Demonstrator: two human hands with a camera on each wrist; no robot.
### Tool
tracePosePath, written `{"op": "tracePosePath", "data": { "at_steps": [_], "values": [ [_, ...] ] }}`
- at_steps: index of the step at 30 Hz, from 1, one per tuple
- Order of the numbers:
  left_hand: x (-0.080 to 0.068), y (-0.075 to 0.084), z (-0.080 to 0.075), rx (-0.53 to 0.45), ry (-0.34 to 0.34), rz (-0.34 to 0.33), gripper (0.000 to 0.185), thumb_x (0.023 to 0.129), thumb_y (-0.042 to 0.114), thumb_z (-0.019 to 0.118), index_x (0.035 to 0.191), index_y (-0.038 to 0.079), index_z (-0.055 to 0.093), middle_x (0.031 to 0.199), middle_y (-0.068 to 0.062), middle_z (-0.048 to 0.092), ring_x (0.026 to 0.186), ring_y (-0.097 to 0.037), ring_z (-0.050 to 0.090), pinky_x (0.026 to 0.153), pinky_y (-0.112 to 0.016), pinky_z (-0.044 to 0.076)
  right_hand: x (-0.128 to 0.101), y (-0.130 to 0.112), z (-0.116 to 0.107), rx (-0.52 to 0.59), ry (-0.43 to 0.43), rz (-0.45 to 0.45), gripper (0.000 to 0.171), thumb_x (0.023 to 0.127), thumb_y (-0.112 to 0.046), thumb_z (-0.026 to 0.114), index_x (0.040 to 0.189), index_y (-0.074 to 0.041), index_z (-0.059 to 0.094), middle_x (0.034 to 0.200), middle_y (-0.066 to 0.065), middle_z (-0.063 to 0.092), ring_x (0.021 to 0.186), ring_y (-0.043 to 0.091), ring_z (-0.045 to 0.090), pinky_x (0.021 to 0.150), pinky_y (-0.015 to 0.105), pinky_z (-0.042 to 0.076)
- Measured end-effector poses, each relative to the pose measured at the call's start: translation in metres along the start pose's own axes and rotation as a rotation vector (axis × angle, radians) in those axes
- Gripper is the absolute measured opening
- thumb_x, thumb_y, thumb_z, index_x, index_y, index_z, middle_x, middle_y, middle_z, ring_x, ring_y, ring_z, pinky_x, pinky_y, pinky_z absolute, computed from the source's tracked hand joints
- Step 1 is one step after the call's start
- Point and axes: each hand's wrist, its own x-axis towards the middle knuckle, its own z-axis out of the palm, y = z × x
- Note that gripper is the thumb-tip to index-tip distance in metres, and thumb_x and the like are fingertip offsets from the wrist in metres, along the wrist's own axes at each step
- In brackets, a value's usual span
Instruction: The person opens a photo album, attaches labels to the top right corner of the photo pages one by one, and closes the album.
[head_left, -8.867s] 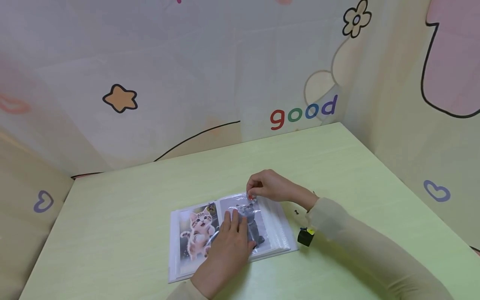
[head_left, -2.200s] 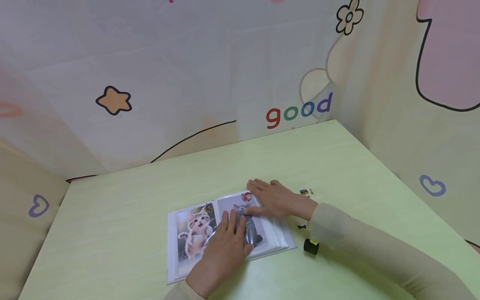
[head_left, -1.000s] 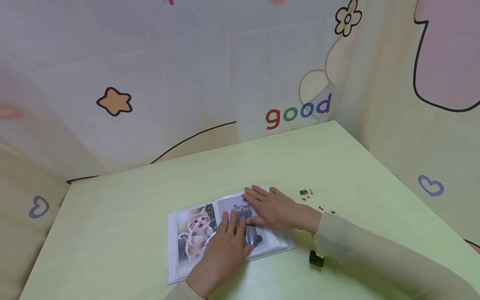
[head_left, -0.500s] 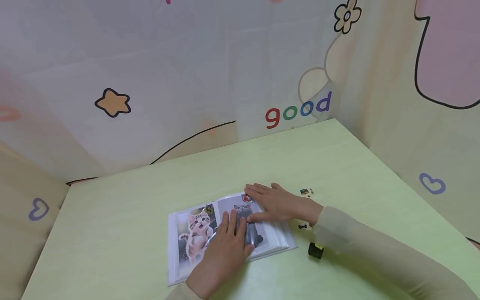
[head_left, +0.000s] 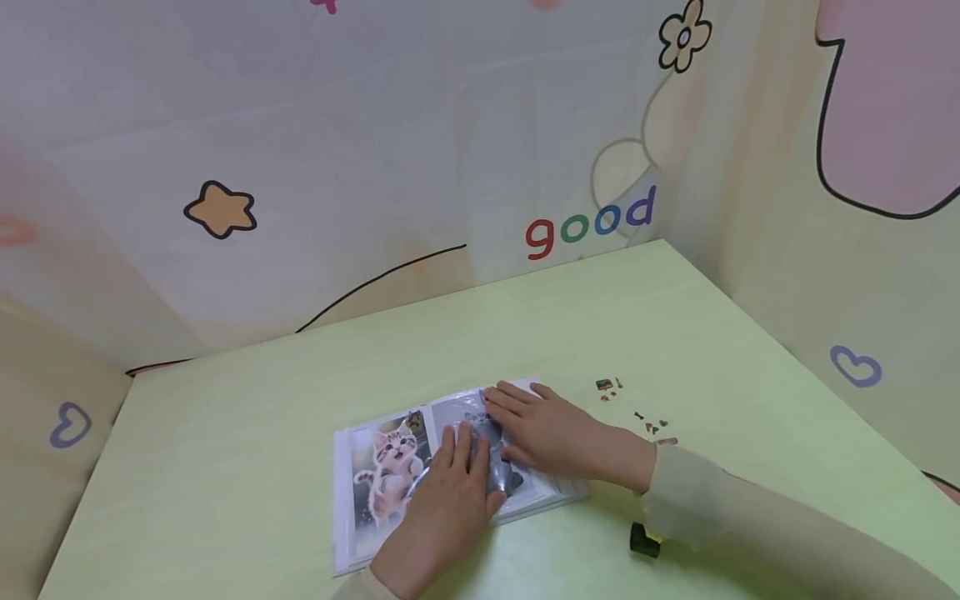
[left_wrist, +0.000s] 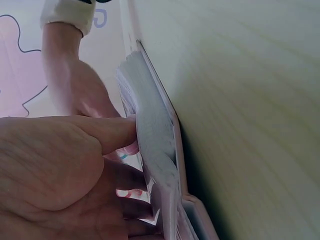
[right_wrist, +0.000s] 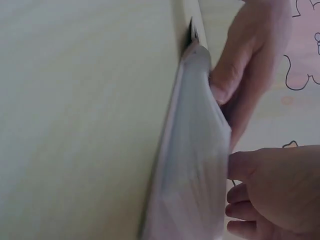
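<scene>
Nearest me, the left hand (head_left: 442,500) lies flat, fingers straight, pressing down on the photo album (head_left: 390,479) across the fold between its two pages. The album lies open on the pale green table (head_left: 225,467), toward the near edge and a little left of centre; the ginger kitten photo (head_left: 390,467) shows on the left page, while the grey cat photo (head_left: 491,454) on the right page is half covered by fingers.

Now the right hand (head_left: 551,433): half a second ago it sat higher, fingertips by the red sticker at the page's top edge. It has slid down and in, palm flat, fingers extended over the plastic sleeve, and the sticker is under it now. That reads to me as smoothing, pressing the page flat rather than picking at anything. Neither hand grips; both are spread and pushing down, nearly touching each other.

The small black roll (head_left: 645,540) has ended up closer to the near edge, beside the cream sleeve (head_left: 720,517).

Further out, tiny stickers (head_left: 633,408) lie scattered right of the album, apart from it. Beyond that the tabletop runs open to the cartoon backdrop (head_left: 585,225), with spare room on the left too.
</scene>
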Motion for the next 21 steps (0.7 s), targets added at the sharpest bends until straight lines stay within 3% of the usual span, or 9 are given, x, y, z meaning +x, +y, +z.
{"op": "tracePosePath", "data": {
  "at_steps": [4, 13, 21],
  "values": [
    [0.0, -0.001, 0.0, 0.004, 0.003, 0.006, 0.067, 0.104, 0.043, 0.057, 0.148, -0.007, 0.049, 0.155, -0.033, 0.039, 0.145, -0.049, 0.036, 0.119, -0.049, 0.033, -0.002, -0.003, 0.002, 0.031, -0.041, 0.003, 0.062, 0.109, -0.04, 0.05, 0.158, -0.004, 0.041, 0.167, 0.01, 0.031, 0.155, 0.029, 0.025, 0.117, 0.063, 0.03],
    [0.001, -0.002, -0.004, -0.021, -0.001, -0.023, 0.067, 0.103, 0.043, 0.06, 0.147, -0.007, 0.05, 0.155, -0.033, 0.04, 0.144, -0.049, 0.037, 0.118, -0.049, 0.035, 0.013, 0.014, 0.0, 0.093, -0.118, 0.056, 0.081, 0.103, -0.06, 0.05, 0.165, -0.012, 0.026, 0.171, 0.004, 0.021, 0.157, 0.03, 0.015, 0.12, 0.065, 0.019],
    [0.002, 0.0, -0.004, -0.047, -0.022, -0.034, 0.069, 0.103, 0.044, 0.059, 0.149, -0.006, 0.049, 0.156, -0.032, 0.039, 0.145, -0.048, 0.036, 0.119, -0.048, 0.033, 0.023, 0.03, -0.002, 0.142, -0.168, 0.086, 0.096, 0.093, -0.074, 0.053, 0.165, -0.015, 0.028, 0.17, 0.003, 0.026, 0.155, 0.029, 0.024, 0.118, 0.061, 0.029]
  ]
}}
